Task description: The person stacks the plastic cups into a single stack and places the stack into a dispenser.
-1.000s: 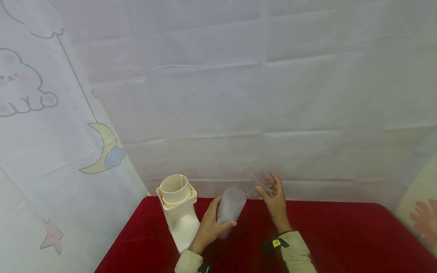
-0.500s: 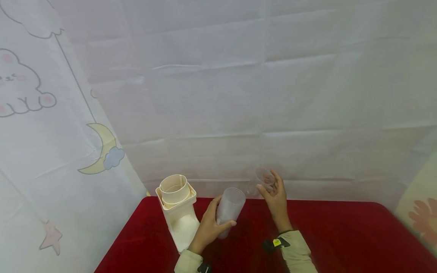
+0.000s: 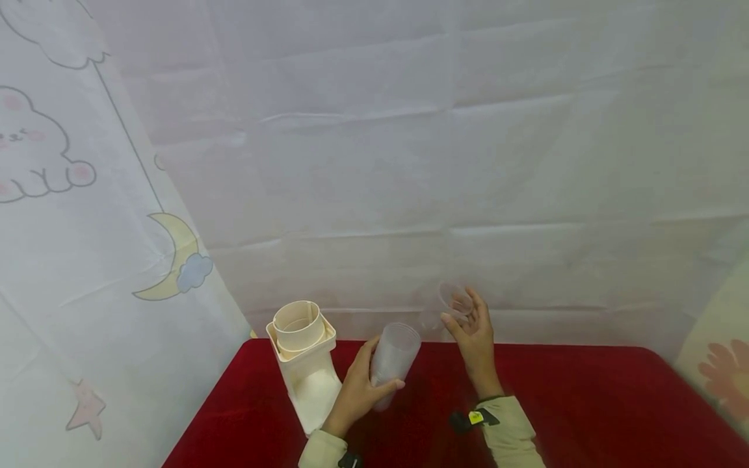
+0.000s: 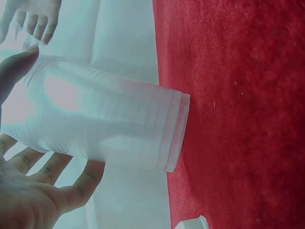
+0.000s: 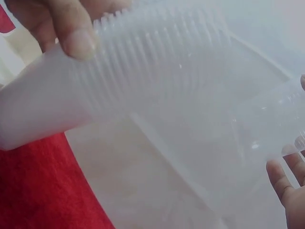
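Note:
My left hand (image 3: pixel 358 393) grips a tall stack of nested clear plastic cups (image 3: pixel 396 356), tilted with the open rims facing up. In the left wrist view, the thumb lies on one side of the stack (image 4: pixel 109 114) and the fingers on the other. Just right of it, my right hand (image 3: pixel 478 344) holds a single clear plastic cup (image 3: pixel 455 299) between thumb and fingers. That cup is apart from the stack and hard to make out against the pale backdrop. The right wrist view shows the ribbed rims of the stack (image 5: pixel 152 62) and the cup (image 5: pixel 267 124) at right.
A cream plastic holder (image 3: pixel 316 390) with a round collar stands on the red-covered table (image 3: pixel 585 403), left of my left hand. Behind the table hangs a creased pale cloth (image 3: pixel 374 195). Another cloth with cartoon prints (image 3: pixel 52 260) hangs at the left.
My right hand has moved slightly up and away from the stack, and the single cup in it has risen and tilted. The left hand and the stack stay almost still.

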A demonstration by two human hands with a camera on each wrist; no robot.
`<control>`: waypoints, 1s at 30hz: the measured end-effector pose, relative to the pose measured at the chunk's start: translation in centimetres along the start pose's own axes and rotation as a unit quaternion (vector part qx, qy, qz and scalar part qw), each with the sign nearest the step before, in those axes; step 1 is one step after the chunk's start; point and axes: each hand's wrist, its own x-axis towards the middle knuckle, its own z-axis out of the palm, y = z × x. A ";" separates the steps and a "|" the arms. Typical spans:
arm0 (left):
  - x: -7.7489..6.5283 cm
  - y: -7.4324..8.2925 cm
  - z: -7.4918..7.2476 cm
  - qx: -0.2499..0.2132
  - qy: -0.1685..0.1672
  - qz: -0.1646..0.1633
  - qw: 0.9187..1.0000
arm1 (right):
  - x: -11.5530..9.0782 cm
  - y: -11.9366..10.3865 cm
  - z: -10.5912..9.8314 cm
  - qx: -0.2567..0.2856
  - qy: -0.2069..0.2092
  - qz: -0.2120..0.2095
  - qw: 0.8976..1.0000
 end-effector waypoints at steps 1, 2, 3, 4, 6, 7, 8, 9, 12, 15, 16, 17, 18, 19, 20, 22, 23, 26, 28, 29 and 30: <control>0.0 0.0 0.0 0.000 0.000 -0.001 1.000 | 0.0 0.1 0.0 0.003 0.000 -0.002 1.000; 0.0 0.0 0.0 0.001 0.000 -0.001 1.000 | 0.1 0.3 0.0 0.008 0.000 -0.005 1.000; 0.0 0.0 0.0 0.001 0.000 0.000 1.000 | 0.1 0.3 0.0 0.011 0.000 -0.009 1.000; 0.0 0.1 0.0 0.002 0.000 0.000 1.000 | 0.1 0.3 0.0 0.015 -0.001 -0.014 1.000; 0.0 0.1 -0.1 0.003 0.001 0.001 1.000 | 0.1 0.3 0.0 0.019 -0.006 -0.024 1.000; 0.0 0.2 -0.1 0.003 0.002 0.002 1.000 | 0.1 0.2 0.1 0.019 -0.008 -0.029 0.999; 0.0 0.2 -0.1 0.005 0.002 0.004 1.000 | 0.1 0.2 0.1 0.020 -0.011 -0.033 0.999; 0.0 0.2 -0.1 0.006 0.002 0.004 1.000 | 0.1 0.2 0.2 0.020 -0.013 -0.036 0.999; 0.0 0.2 -0.1 0.007 0.003 0.004 1.000 | 0.1 0.1 0.2 0.020 -0.016 -0.042 0.999; 0.0 0.3 -0.2 0.005 0.002 0.001 1.000 | 0.1 0.1 0.3 0.024 -0.018 -0.046 0.999; 0.0 0.3 -0.2 0.005 0.002 0.000 1.000 | 0.0 0.0 0.3 0.026 -0.019 -0.047 0.998; -0.1 0.3 -0.2 0.005 0.002 0.000 1.000 | 0.0 0.0 0.3 0.029 -0.020 -0.048 0.998; -0.1 0.2 -0.2 0.005 0.001 0.001 1.000 | 0.0 0.0 0.3 0.031 -0.021 -0.049 0.998; -0.1 0.2 -0.1 0.007 0.001 0.002 1.000 | 0.0 -0.1 0.3 0.034 -0.021 -0.051 0.998; -0.1 0.2 -0.1 0.008 0.001 0.002 1.000 | 0.0 -0.1 0.3 0.037 -0.023 -0.053 0.998; -0.1 0.2 -0.2 0.009 0.001 0.003 1.000 | 0.0 -0.2 0.4 0.044 -0.025 -0.057 0.997; -0.1 0.2 -0.2 0.010 0.002 0.003 1.000 | 0.0 -0.3 0.4 0.048 -0.026 -0.058 0.997; -0.1 0.4 -0.2 0.008 0.003 0.000 1.000 | 0.0 -0.6 0.6 0.058 -0.031 -0.063 0.996; -0.2 0.4 -0.2 0.008 0.003 0.001 1.000 | 0.0 -0.9 0.7 0.062 -0.034 -0.062 0.996; -0.2 0.4 -0.2 0.009 0.004 0.001 1.000 | -0.1 -1.0 0.7 0.062 -0.035 -0.061 0.996; -0.2 0.4 -0.2 0.009 0.004 0.002 1.000 | -0.1 -1.1 0.8 0.063 -0.036 -0.060 0.996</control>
